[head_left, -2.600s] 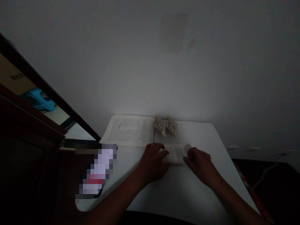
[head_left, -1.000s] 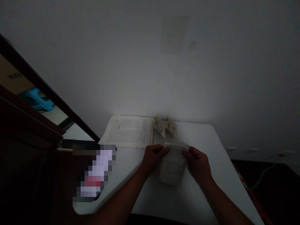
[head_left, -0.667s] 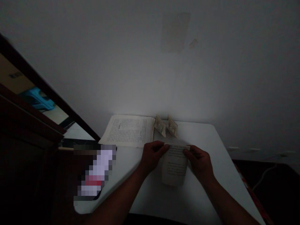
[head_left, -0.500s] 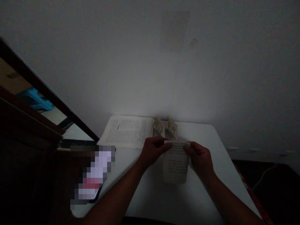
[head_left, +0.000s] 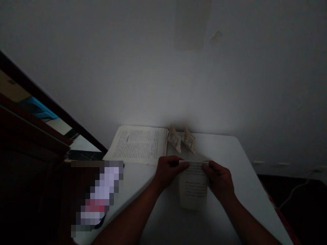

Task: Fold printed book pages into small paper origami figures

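A folded sheet of printed paper [head_left: 193, 190] hangs between my hands above the white table. My left hand [head_left: 168, 172] pinches its upper left corner between thumb and fingers. At the upper right corner my right hand [head_left: 220, 177] grips it the same way, thumb in front. The top edge looks straight, like a fold, and the lower part hangs down towards me. Just beyond my hands stand two folded paper boats, a left one [head_left: 174, 140] and a right one [head_left: 188, 140], made of printed paper.
A stack of printed pages [head_left: 138, 143] lies at the table's back left. A phone [head_left: 102, 194], blurred by pixels, lies along the left edge of the white table [head_left: 217, 144]. The wall [head_left: 153, 75] rises right behind. A dark slanted frame [head_left: 51, 102] stands at left.
The camera view has shifted slightly, so my hands and the paper sit a little lower in the picture. Both hands keep the same grip on the paper's top corners.
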Motion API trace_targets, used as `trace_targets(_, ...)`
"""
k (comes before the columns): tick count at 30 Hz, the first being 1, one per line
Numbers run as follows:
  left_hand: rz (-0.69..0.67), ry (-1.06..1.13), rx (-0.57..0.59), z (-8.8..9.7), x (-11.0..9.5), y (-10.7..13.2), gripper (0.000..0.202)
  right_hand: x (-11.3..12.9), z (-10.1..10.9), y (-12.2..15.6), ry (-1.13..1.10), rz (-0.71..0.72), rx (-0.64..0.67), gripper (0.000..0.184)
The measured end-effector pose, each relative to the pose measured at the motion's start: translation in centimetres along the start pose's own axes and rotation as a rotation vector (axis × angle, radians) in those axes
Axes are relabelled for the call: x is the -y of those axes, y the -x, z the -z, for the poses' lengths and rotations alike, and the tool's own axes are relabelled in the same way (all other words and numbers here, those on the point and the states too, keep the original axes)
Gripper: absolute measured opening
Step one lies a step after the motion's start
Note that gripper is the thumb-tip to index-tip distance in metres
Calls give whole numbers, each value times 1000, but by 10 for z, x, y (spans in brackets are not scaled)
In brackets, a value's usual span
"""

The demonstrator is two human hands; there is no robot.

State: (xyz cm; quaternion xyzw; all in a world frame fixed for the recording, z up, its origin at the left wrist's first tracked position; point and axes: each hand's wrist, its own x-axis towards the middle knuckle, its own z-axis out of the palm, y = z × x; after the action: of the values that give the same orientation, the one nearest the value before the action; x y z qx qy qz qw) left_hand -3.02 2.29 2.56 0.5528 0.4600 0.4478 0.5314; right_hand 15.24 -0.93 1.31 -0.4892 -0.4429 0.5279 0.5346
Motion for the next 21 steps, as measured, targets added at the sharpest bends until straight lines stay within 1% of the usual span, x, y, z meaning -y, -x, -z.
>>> trace_targets(3,12,18,10,-1,-1,0,22,2,-1,1,28,-8,-11,22)
trace_targets(7,33,19,-15,-2,-2,1,22,3,-1,2,83,-20,-40,24)
trace_targets(10,40,36,-12,-2,-1,1,22,3,-2,2,121,-30,-65,27)
trace_targets(13,41,52,-12,-1,0,1,21,1,0,0,144,-17,-75,28)
trace_targets(16,51,71,-11,1,2,-1,21,-1,2,-2,169,-3,-66,30)
trace_targets(21,91,144,-17,1,2,-2,22,-1,5,-3,169,16,-1,29)
